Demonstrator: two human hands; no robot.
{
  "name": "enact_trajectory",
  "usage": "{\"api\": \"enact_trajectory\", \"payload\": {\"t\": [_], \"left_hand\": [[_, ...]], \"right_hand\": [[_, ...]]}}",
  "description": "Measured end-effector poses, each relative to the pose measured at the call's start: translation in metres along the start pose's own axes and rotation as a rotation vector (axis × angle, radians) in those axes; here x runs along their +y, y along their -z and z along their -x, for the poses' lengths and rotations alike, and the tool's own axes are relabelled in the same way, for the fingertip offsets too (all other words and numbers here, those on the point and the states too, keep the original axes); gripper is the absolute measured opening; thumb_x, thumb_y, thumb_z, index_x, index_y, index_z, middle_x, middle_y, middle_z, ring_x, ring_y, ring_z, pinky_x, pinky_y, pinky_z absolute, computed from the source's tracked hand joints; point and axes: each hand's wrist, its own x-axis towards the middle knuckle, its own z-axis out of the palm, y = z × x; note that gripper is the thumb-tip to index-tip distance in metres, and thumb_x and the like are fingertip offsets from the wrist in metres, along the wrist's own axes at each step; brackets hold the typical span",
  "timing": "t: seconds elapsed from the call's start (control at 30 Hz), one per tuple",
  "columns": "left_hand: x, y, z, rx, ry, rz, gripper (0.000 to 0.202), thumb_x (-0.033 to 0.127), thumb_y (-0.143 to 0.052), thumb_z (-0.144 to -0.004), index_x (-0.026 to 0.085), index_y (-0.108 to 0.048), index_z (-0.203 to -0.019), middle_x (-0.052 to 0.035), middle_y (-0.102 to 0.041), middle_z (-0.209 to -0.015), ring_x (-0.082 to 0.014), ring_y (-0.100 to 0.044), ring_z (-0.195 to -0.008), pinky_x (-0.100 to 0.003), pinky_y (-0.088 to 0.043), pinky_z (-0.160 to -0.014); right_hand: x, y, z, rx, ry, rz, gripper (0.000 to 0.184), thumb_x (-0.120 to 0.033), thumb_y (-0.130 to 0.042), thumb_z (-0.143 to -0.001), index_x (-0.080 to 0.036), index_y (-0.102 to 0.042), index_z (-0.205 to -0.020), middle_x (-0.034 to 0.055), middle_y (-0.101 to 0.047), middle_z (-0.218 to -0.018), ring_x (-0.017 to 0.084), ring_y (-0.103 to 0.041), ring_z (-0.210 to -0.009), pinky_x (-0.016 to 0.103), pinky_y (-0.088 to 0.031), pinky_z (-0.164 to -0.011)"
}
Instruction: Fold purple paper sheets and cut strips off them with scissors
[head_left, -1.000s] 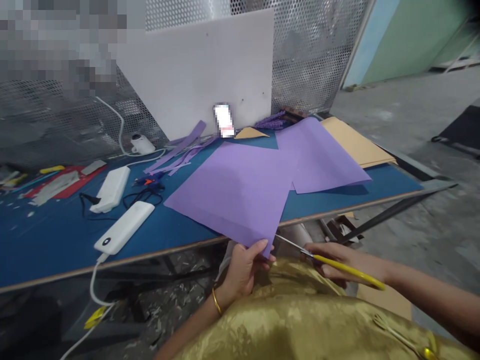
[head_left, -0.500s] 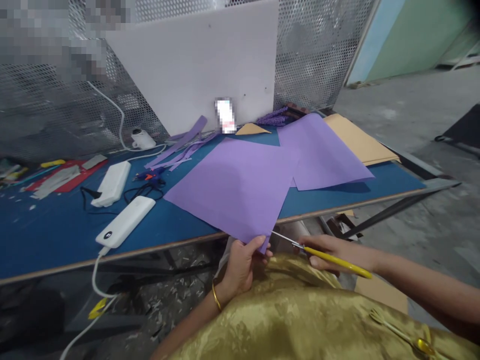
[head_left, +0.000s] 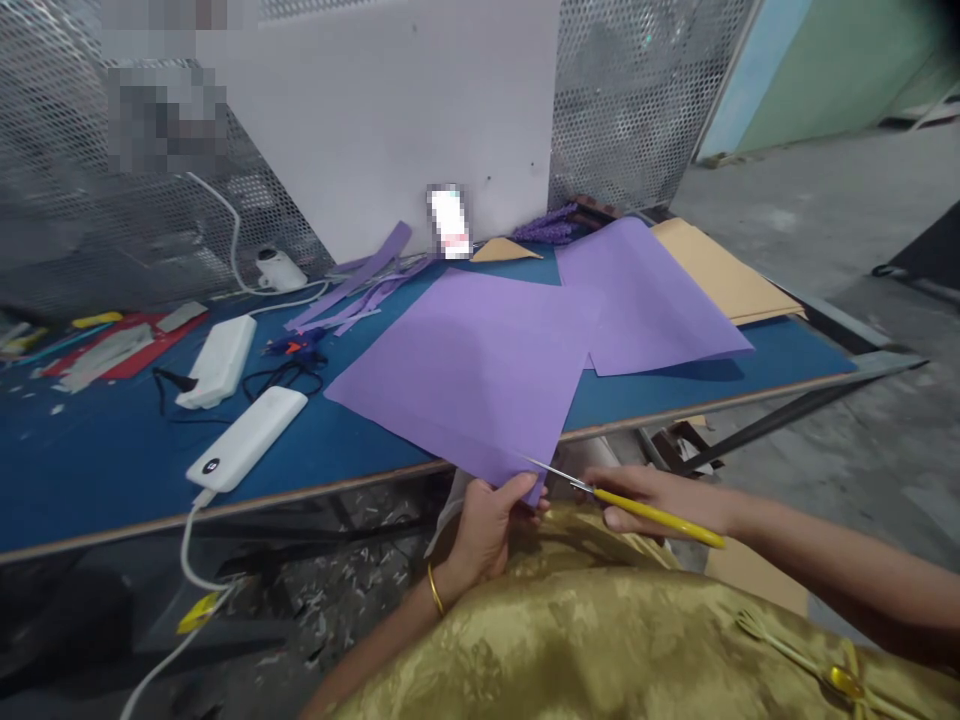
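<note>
A large purple sheet of paper [head_left: 480, 370] lies on the blue table and hangs over its front edge toward me. My left hand [head_left: 495, 525] pinches the near corner, thumb on top and fingers beneath. In my right hand [head_left: 652, 500] are yellow-handled scissors [head_left: 660, 517], their blades pointing left across the sheet close to my left thumb. One blade lies over the paper; the other is hidden. Part of the right fingers is out of sight behind the handles. A second purple sheet [head_left: 645, 300] lies to the right, touching the first.
Brown sheets [head_left: 727, 270] lie at the right end of the table [head_left: 360, 440]. Purple strips [head_left: 375, 270] and a lit phone [head_left: 450, 222] are at the back, before a white board [head_left: 397, 120]. A white power bank [head_left: 247, 440] and a blue glue gun [head_left: 296, 343] sit left.
The scissors and my right hand have moved left, and the blade now reaches further across the purple sheet. My left hand keeps its pinch on the corner. The view has shifted slightly.
</note>
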Motion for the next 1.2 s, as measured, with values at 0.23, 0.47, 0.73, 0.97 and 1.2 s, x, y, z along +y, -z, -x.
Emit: {"api": "enact_trajectory", "payload": {"t": [0.23,0.47,0.73,0.97,1.2], "left_hand": [[0.0002,-0.0011,-0.0007,0.009,0.001,-0.005,0.032,0.039,-0.084,-0.059,0.011,-0.073,-0.072,-0.0056,-0.07,-0.067,-0.0152,-0.062,-0.056,-0.025,-0.045,-0.049],[0.0003,-0.0005,0.0005,0.004,-0.006,-0.01,0.032,0.039,-0.083,-0.059,0.011,-0.074,-0.071,-0.007,-0.071,-0.067,-0.0158,-0.062,-0.056,-0.025,-0.045,-0.049],[0.0006,-0.0008,-0.0004,0.011,0.01,-0.029,0.031,0.039,-0.083,-0.061,0.012,-0.074,-0.072,-0.0066,-0.071,-0.066,-0.0155,-0.063,-0.056,-0.024,-0.044,-0.048],[0.0008,0.0038,-0.0003,-0.018,-0.002,0.048,0.039,0.043,-0.085,-0.061,0.013,-0.071,-0.08,-0.0032,-0.069,-0.067,-0.0157,-0.062,-0.056,-0.025,-0.045,-0.047],[0.0039,0.0056,-0.0017,0.062,-0.101,0.082,0.032,0.036,-0.086,-0.06,0.014,-0.07,-0.076,-0.0012,-0.068,-0.067,-0.0133,-0.057,-0.058,-0.026,-0.047,-0.053]], "right_hand": [[-0.0033,-0.0023,0.0006,0.019,-0.003,-0.042,0.062,-0.075,-0.049,-0.09,-0.016,-0.058,-0.105,0.0018,-0.052,-0.085,0.016,-0.046,-0.076,0.028,-0.039,-0.067],[0.0008,-0.0065,-0.001,0.016,-0.046,-0.119,0.059,-0.078,-0.054,-0.085,-0.018,-0.053,-0.086,-0.0035,-0.042,-0.069,0.012,-0.039,-0.061,0.024,-0.029,-0.053],[0.0029,-0.0054,-0.0001,0.039,-0.051,-0.067,0.059,-0.076,-0.055,-0.085,-0.018,-0.054,-0.081,-0.0038,-0.042,-0.067,0.011,-0.038,-0.059,0.024,-0.027,-0.052],[-0.0012,-0.0016,-0.0009,0.048,-0.069,0.012,0.063,-0.081,-0.051,-0.084,-0.018,-0.052,-0.076,-0.004,-0.039,-0.065,0.011,-0.034,-0.061,0.026,-0.023,-0.053],[-0.0003,-0.0026,-0.0003,0.052,-0.057,-0.025,0.065,-0.082,-0.051,-0.083,-0.018,-0.058,-0.084,-0.0026,-0.043,-0.069,0.013,-0.037,-0.064,0.026,-0.028,-0.057]]}}
